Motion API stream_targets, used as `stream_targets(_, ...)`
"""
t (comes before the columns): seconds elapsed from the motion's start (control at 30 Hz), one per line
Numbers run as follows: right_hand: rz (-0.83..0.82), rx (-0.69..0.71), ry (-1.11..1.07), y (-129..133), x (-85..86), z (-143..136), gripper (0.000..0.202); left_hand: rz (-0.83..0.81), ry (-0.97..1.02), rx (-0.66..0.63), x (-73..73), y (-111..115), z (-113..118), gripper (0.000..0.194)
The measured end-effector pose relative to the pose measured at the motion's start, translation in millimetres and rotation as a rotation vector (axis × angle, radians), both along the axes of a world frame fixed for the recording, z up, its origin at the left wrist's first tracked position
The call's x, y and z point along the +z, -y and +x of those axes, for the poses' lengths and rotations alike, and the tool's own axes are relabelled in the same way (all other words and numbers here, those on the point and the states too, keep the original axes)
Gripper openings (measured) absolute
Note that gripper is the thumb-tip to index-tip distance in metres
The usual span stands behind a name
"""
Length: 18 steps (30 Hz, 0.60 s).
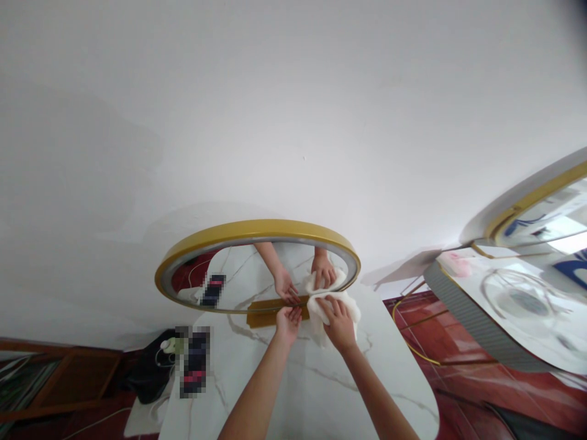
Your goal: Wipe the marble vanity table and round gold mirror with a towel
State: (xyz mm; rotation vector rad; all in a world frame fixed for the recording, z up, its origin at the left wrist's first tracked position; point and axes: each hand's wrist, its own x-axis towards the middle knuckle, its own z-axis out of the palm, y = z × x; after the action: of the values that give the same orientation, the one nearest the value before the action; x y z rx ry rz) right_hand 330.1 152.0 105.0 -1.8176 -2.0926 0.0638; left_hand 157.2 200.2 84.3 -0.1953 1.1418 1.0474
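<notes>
A round mirror with a gold frame stands on a gold base on the white marbled tabletop. At the mirror's lower edge, just above the base, my left hand rests palm up with its fingers curled at the frame. My right hand presses a white cloth against the lower right part of the frame, its fingers spread over the cloth. Both hands and the cloth are reflected in the glass.
A pixelated dark item lies at the table's left edge. Beyond it are a black bag and a wooden cabinet. On the right stand another white table and a second gold-framed mirror.
</notes>
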Motion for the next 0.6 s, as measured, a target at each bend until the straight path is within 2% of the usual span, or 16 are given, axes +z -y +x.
stream_targets(0.13,-0.093,0.032,0.021,-0.8,-4.8,-4.7,0.066,0.003,0.021,0.0,0.9,1.4,-2.8,0.011)
stream_targets(0.33,-0.078,0.044,0.04,4.0,-5.9,-11.7,0.072,0.009,0.026,0.012,1.0,2.0,-4.2,0.012)
stream_targets(0.6,-0.196,0.038,0.083,-0.9,-9.4,-23.9,0.072,0.004,0.035,0.025,2.5,3.6,-6.9,0.012)
